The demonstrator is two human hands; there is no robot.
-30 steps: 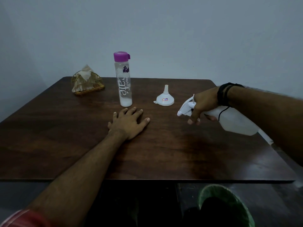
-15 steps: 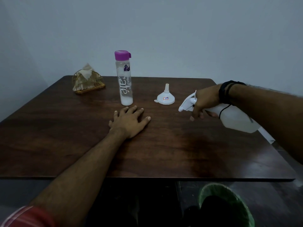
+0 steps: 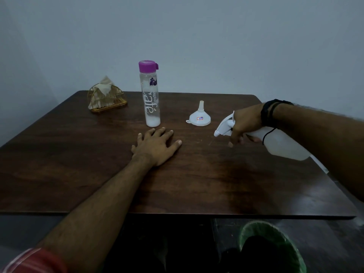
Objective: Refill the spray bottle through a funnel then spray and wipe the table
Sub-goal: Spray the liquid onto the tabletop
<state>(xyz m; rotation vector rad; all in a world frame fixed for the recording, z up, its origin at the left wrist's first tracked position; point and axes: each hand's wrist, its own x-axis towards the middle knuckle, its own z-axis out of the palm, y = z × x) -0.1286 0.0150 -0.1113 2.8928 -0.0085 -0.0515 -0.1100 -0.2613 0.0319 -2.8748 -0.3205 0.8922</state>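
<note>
Left hand (image 3: 155,147) flat, right hand (image 3: 244,125) gripping.
Left palm lay down, fingers (image 3: 167,134) spread; the right arm reached across, fist closed.

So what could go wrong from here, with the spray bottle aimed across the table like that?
1. The spray bottle, gripped by the right hand, points its nozzle toward the left hand lying flat on the table, so mist may wet that hand.
2. Spray could also drift onto the upturned funnel close by.
3. A later wipe might knock over the tall purple-capped bottle.
</note>
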